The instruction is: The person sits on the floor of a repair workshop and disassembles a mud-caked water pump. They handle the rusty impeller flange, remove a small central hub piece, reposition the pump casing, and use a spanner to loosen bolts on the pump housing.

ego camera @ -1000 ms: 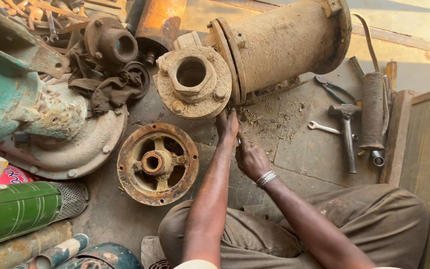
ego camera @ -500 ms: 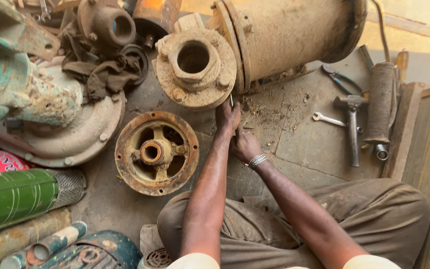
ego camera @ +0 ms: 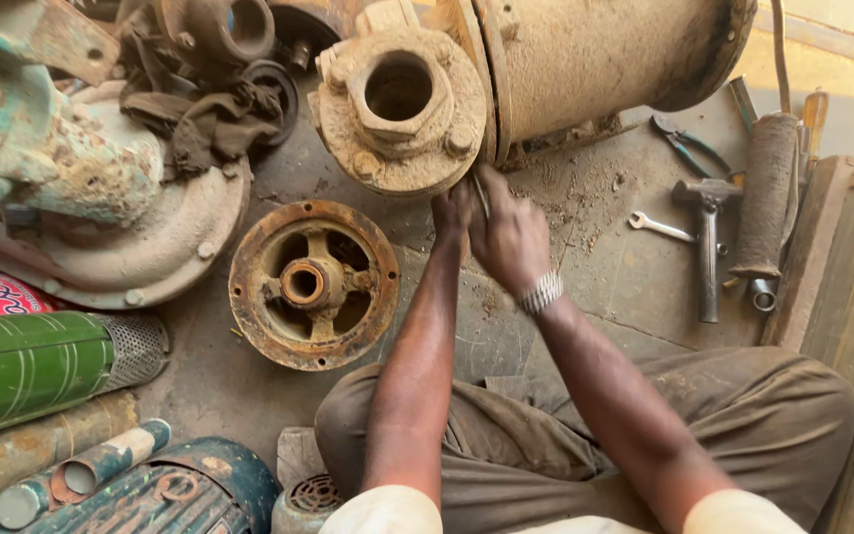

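Two hands at the flange of a mud-caked pump

Two of our hands meet at the lower edge of the big pump, and around them the floor is crowded with parts, which we take from left to right.

At the far left stands a teal pump housing (ego camera: 22,148), its pale base plate flat on the concrete floor (ego camera: 605,267), so it sits steady. Below it lie a green ribbed cylinder (ego camera: 27,366) with a mesh end and, nearer us, a blue motor casing (ego camera: 190,489), both laid on their sides. A dark rag (ego camera: 205,109) is draped over fittings at the far side.

A rusty round cover (ego camera: 313,285) lies flat, open side up, just left of our arms, within easy reach.

Beyond it the caked flange (ego camera: 402,104) faces us, bolted to the large pump body (ego camera: 605,64), which rests on its side with loose dirt beneath it.

Our left hand (ego camera: 452,213) presses against the flange's lower rim; whether its grip is closed on anything we cannot tell. Our right hand (ego camera: 511,237), a metal bracelet at the wrist, is closed around a thin tool (ego camera: 482,196) whose tip points into the seam between flange and body.

To the right, set apart from the dirt, lie a small spanner (ego camera: 659,225), a hammer (ego camera: 709,242), pliers (ego camera: 689,143) and a dirt-caked cylinder (ego camera: 768,198).
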